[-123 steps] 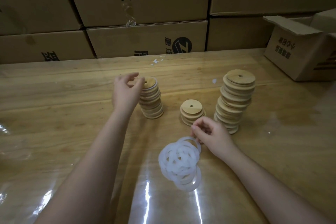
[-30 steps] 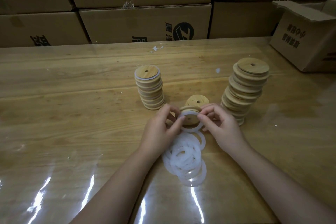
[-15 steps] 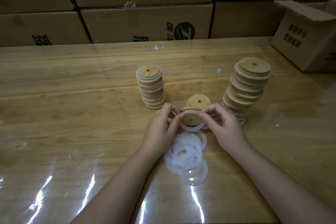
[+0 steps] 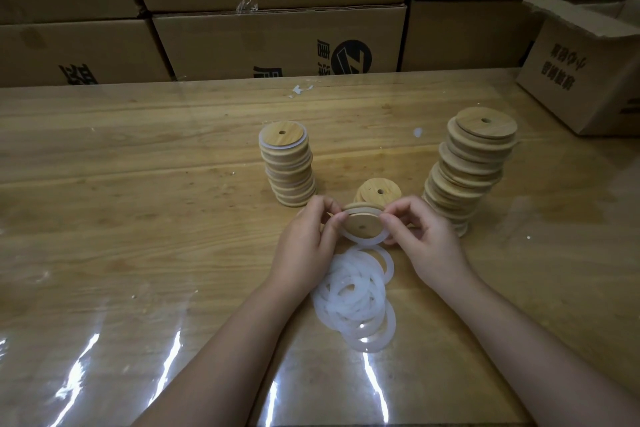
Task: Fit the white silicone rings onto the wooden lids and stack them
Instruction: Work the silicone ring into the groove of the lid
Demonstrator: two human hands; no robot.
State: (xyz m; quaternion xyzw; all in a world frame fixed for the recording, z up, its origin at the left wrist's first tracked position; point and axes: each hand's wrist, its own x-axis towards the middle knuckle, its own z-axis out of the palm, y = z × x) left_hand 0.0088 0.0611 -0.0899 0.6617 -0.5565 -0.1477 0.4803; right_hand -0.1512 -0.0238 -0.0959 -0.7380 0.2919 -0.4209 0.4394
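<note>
Between my two hands is a round wooden lid (image 4: 362, 225), tilted toward me, with a white silicone ring (image 4: 367, 240) partly over its rim. My left hand (image 4: 308, 243) pinches the lid's left edge and my right hand (image 4: 420, 239) pinches the right edge and the ring. A loose heap of white rings (image 4: 356, 295) lies on the table just below my hands. Behind them sits a short pile of lids (image 4: 379, 191). A stack of ringed lids (image 4: 287, 166) stands to the left and a taller, leaning stack of bare lids (image 4: 467, 166) to the right.
The wooden table (image 4: 138, 218) has a glossy clear cover. Stacked cardboard boxes (image 4: 277, 38) form a wall along its far edge. An open cardboard box (image 4: 585, 73) stands on the table at the back right.
Since four seconds ago my left hand left the left stack and both hands took up a lid and a ring. Over the last second the ring has gone further onto the lid.
</note>
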